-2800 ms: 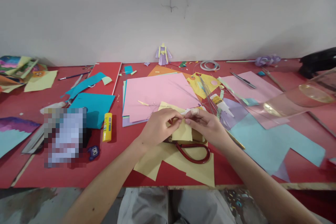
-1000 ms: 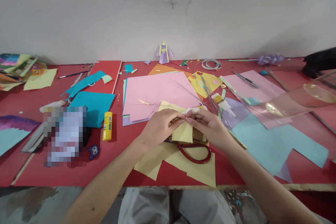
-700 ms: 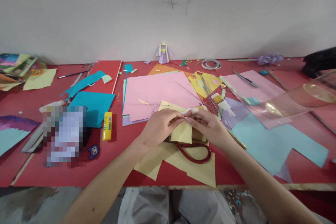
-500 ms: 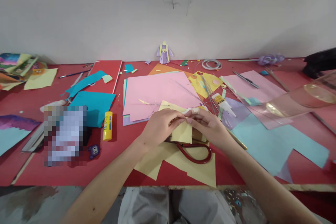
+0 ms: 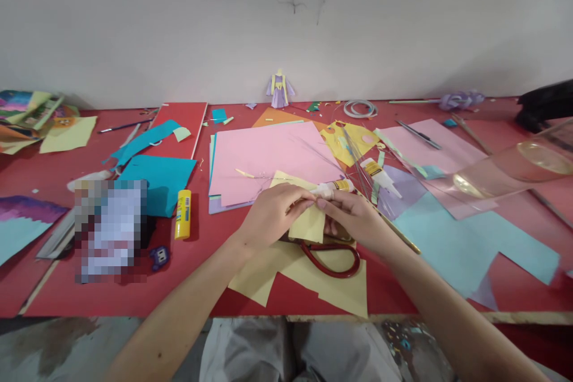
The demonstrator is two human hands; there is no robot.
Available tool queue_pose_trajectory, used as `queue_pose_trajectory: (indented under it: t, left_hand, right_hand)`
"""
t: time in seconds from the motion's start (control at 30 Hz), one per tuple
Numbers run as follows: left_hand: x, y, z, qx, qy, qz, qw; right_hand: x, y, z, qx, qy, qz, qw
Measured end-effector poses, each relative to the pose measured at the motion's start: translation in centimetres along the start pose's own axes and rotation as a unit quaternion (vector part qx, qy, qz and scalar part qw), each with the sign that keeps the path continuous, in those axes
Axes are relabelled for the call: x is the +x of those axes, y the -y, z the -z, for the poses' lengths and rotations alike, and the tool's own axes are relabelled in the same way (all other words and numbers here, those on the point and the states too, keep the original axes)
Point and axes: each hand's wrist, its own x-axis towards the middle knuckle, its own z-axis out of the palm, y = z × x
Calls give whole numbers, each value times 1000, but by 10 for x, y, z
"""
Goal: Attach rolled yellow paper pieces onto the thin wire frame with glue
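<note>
Regripping, apparently, both hands (image 5: 274, 212) (image 5: 351, 212) pinch pale-yellow rectangular paper (image 5: 307, 227); lowered right fingers (image 5: 330, 226) now expose more white-and-yellow plastic bottle (image 5: 341, 185) at one o'clock.

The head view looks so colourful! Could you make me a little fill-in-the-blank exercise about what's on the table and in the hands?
1. The paper at the fingertips of the left hand and the right hand is pale ____.
2. The glue stick is on the ____ side of both hands.
3. The doll is yellow and ____.
4. The looped handle below the hands in the picture is dark ____.

Missing words: yellow; left; purple; red.
</note>
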Motion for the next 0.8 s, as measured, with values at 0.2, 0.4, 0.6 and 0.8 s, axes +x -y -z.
queue_pose_trajectory:
  t: [0.2, 0.4, 0.6, 0.8]
  left_hand:
    - [-1, 0, 0, -3, -3, -8, 1000]
    - [0, 0, 0, 0, -6, -11, 1000]
    - [0, 1, -1, 5, -6, -16, 1000]
    - [-1, 0, -2, 3, 4, -8, 1000]
  right_hand:
    - [-1, 0, 0, -10, 10, -6, 1000]
    - [-1, -1, 1, -26, 22, -15, 999]
    - [0, -3, 2, -25, 32, -25, 999]
    - [1, -4, 2, -15, 36, -22, 999]
